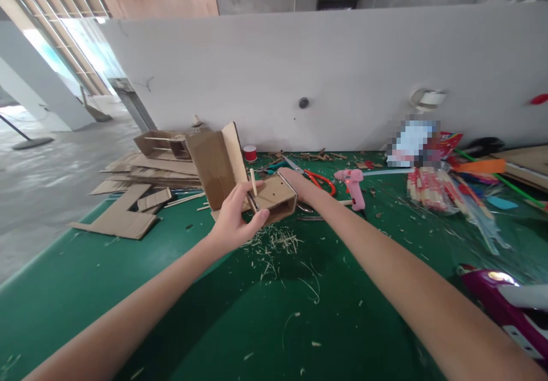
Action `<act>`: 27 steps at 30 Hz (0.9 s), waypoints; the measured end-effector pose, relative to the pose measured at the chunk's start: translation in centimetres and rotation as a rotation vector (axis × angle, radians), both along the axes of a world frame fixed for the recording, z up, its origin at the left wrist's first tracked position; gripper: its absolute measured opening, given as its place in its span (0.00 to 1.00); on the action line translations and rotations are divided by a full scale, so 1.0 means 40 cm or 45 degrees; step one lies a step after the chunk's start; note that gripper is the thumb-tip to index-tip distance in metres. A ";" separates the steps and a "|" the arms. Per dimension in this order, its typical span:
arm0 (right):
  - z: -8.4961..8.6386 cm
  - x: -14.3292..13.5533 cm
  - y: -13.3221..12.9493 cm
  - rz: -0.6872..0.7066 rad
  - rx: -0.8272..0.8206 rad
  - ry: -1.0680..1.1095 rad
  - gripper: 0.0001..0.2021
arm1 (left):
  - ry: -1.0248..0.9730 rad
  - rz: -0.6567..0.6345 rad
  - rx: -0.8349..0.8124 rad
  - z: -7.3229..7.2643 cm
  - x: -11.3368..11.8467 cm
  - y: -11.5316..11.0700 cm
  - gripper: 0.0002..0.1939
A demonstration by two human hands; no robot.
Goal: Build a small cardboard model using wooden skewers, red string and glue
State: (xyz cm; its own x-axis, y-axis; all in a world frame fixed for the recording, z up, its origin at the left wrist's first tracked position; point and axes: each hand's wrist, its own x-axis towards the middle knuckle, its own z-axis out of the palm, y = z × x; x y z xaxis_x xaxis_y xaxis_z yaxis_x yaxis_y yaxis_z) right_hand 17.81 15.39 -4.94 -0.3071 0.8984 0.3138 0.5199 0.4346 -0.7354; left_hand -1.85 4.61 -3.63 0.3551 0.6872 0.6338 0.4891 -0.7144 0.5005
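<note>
Over the green table I have a small cardboard box [277, 193], tilted, with an open end facing right. A short wooden stick [253, 181] stands up from its left side. My left hand [234, 216] is closed on the box's left edge, thumb in front and fingers toward the stick. My right hand [293, 180] reaches behind the box's far right side; its fingers are hidden there. Upright behind my left hand is a folded cardboard panel [214, 167]; whether it is joined to the box I cannot tell. Wood shavings [285, 239] lie below.
Cardboard pieces [124, 215] are stacked at left. Behind the box are a red spool [250, 153] and orange-handled scissors [319, 181]. A pink glue gun [353, 187] lies right of my right forearm. Farther right are bundled sticks [428, 189] and a purple-and-white device [500, 307].
</note>
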 end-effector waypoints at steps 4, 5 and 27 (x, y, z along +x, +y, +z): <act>0.043 0.095 -0.047 -0.154 -0.038 0.141 0.12 | 0.025 -0.032 0.097 -0.001 0.006 -0.010 0.22; 0.059 0.107 -0.073 -0.131 -0.060 0.211 0.16 | 0.021 -0.048 0.117 -0.001 0.008 -0.013 0.21; 0.178 0.022 -0.339 0.278 -0.044 0.658 0.24 | -0.234 -0.244 -0.449 0.043 0.056 -0.046 0.20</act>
State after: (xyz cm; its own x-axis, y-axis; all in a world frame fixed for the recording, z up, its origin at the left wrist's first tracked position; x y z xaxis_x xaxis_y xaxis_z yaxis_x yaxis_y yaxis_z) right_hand 18.68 1.82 2.18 -0.3012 0.8437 0.4444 -0.0108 0.4630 -0.8863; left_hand 0.38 2.77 -1.90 0.4007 0.8054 0.4367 0.2445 -0.5534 0.7962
